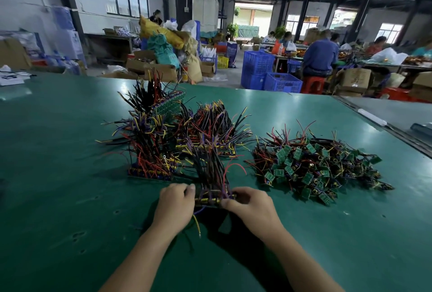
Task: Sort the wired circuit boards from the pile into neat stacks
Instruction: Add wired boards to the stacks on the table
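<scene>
Here, head view only. Green worktop (70, 175), seen from its near edge.

Left hand (175, 205) and right hand (250, 205) meet near the middle of the worktop, toward the near edge, with a bundle (210, 198) of wired boards between them. The left hand's fingers (190, 189) are curled and pinch the bundle's left end. The right hand's fingers (228, 203) are curled and pinch its right end. The bundle's boards sit edge to edge in a low row. Its wires (210, 170) stand up and fan out, black, red, purple and yellow, and a few trail down toward the near edge.

Stacks (152, 151) stand beyond the hands, left of middle, their wires bristling upward. One tall stack toward the far edge shows a green board face. A second group sits just right of it.

Pile (320, 168) of loose boards lies toward the right edge, well apart from the hands: small green boards tangled in thin wires, lying every way.

Beyond the far edge, blue crates (259, 62) on the floor. People sit at benches further back, blurred.
</scene>
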A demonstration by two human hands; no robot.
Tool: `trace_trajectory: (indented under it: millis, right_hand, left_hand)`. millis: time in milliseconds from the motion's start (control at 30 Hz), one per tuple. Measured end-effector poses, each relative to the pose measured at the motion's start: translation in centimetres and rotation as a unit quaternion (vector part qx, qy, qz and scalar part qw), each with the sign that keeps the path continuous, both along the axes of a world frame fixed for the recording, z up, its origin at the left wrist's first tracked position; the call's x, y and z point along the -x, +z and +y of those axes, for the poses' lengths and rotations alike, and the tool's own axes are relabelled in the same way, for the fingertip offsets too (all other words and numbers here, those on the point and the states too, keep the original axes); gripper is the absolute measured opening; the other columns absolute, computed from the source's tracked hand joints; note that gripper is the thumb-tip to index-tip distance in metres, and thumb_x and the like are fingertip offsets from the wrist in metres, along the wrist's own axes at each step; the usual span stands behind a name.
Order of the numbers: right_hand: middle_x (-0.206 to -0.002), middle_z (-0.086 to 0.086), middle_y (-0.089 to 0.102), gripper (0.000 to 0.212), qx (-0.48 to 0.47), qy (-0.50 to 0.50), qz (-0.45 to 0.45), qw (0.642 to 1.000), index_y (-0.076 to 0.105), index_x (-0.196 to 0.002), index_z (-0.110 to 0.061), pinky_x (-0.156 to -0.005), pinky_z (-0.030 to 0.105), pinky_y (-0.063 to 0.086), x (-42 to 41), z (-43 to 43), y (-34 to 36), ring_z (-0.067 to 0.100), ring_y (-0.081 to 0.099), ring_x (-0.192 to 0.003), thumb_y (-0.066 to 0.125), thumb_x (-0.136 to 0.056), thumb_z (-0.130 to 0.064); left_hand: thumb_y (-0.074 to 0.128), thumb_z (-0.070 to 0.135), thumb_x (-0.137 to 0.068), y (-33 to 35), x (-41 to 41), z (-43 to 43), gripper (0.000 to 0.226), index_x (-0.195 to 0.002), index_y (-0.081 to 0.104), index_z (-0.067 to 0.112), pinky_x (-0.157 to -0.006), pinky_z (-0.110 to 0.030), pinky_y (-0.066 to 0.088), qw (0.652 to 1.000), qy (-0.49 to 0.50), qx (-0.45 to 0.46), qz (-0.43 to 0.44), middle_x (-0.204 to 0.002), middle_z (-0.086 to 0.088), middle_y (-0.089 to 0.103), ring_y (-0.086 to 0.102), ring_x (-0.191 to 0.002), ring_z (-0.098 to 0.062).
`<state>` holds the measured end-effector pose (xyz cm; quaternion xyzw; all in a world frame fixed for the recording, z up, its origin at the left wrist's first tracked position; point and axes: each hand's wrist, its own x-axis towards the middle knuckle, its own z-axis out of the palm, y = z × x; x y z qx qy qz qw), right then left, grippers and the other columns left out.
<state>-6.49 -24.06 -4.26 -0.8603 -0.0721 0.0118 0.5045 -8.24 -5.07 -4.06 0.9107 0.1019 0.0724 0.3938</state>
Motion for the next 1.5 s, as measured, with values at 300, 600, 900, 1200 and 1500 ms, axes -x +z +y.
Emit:
trace_trajectory:
  millis: [300,600,900,1200,1500]
  right_hand:
    - [-0.089,0.012,0.074,0.019,-0.413,0.019,0.103,0.905,0.076,-0.089,-0.006,-0.063,0.020,0.055,-1.1,-1.8,1.1,0.018,0.070,-0.076,0.072,-0.075,0.006]
    - [-0.110,0.017,0.069,0.042,-0.492,0.163,0.116,0.847,0.070,-0.112,0.000,-0.070,0.025,0.058,-1.5,-2.6,0.5,0.023,0.071,-0.086,0.063,-0.071,0.010]
    - [-0.101,0.013,0.068,0.032,-0.446,0.071,0.208,0.868,0.066,-0.115,-0.009,-0.071,0.037,0.057,-2.2,-2.1,-0.1,0.023,0.064,-0.085,0.040,-0.096,-0.016]
    - [-0.118,0.017,0.068,0.035,-0.427,0.042,0.231,0.873,0.062,-0.124,-0.002,-0.075,0.034,0.055,-2.2,-1.5,-0.8,0.026,0.066,-0.094,0.042,-0.098,-0.017]
    - [-0.115,0.022,0.068,0.039,-0.453,0.027,0.230,0.861,0.064,-0.118,0.002,-0.087,0.050,0.056,-2.2,-1.2,-0.8,0.035,0.067,-0.099,0.040,-0.095,-0.018]
  left_hand:
    - [0.052,0.016,-0.098,2.0,0.0,-0.3,0.013,-0.103,0.048,0.004,-0.066,-0.043,0.053,0.782,0.078,0.613,0.088,-0.091,-0.017,0.056,0.059,-0.078,-0.030]
    - [0.050,0.018,-0.095,2.4,0.8,-2.6,0.016,-0.100,0.062,0.007,-0.056,-0.034,0.060,0.766,-0.070,0.629,0.115,-0.081,-0.013,0.073,0.071,-0.064,-0.025]
    - [0.072,0.027,-0.066,1.4,1.0,-3.1,0.021,-0.078,0.065,0.012,-0.046,-0.029,0.055,0.814,-0.052,0.577,0.044,-0.075,-0.007,0.070,0.067,-0.058,-0.020]
    - [0.044,0.057,-0.087,1.9,1.0,-3.1,0.055,-0.083,0.070,0.008,-0.048,-0.033,0.058,0.787,-0.079,0.609,0.059,-0.072,-0.012,0.072,0.068,-0.056,-0.026]
    - [0.057,0.025,-0.075,2.0,1.8,-3.6,0.036,-0.102,0.064,0.001,-0.053,-0.033,0.057,0.802,-0.148,0.577,0.051,-0.084,-0.014,0.071,0.068,-0.064,-0.025]
